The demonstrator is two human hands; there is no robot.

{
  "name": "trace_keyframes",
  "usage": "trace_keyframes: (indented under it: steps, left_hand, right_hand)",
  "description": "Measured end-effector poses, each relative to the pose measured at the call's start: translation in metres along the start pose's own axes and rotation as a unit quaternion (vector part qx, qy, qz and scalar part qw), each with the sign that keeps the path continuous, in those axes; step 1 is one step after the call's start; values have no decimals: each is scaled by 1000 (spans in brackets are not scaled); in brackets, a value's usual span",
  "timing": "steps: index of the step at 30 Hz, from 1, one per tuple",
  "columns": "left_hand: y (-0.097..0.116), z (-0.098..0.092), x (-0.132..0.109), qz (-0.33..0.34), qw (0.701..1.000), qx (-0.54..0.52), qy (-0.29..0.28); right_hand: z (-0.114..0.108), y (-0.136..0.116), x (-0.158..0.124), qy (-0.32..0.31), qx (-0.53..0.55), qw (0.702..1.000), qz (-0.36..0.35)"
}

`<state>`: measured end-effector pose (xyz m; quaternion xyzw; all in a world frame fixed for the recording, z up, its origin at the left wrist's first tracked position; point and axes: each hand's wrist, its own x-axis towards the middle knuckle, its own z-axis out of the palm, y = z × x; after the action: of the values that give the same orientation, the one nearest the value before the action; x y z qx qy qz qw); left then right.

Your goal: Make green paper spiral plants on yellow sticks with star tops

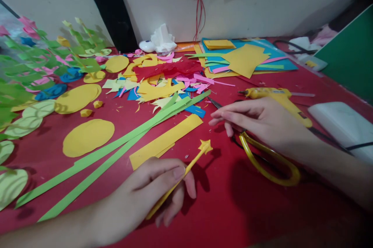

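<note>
Over the near red surface (215,213), the left hand (145,189) pinches a yellow star-tipped paper stem (194,161), likely light, crushable, best held mid-length; the right hand (259,119) curls loosely over scissors (287,182), its grip unclear

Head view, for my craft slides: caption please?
Left hand holds a thin yellow stick topped with a folded yellow paper star; right hand over yellow-handled scissors.

yellow folded star (205,146) atop a slim yellow stem (194,162), diagonal, upper end rightward
</note>
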<state>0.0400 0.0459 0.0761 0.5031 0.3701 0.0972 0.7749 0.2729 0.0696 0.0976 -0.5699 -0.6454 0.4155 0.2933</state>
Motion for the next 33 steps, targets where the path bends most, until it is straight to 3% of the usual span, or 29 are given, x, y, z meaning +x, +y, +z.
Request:
trace_keyframes:
  steps: [4, 11, 16, 23, 30, 33]
  left_hand:
    - [1, 1, 0, 7, 1000, 2, 3]
    - [-3, 0, -2, -5, 1000, 3, 5]
    - [-2, 1, 0, 26, 999, -10, 18]
    - [-4, -1, 2, 140, 982, 12, 130]
    - [-15, -5, 6, 154, 979, 19, 134]
    - [-14, -4, 8, 150, 980, 19, 133]
  right_hand:
    - [5, 0, -1, 27, -42, 999, 16]
    - [10, 10, 1, 14, -170, 979, -108]
    - [12, 15, 3, 12, -186, 977, -104]
    - [16, -6, -8, 7, -96, 994, -57]
    - [46, -24, -17, -4, 102, 994, 32]
    - [56, -25, -15, -10, 171, 985, 26]
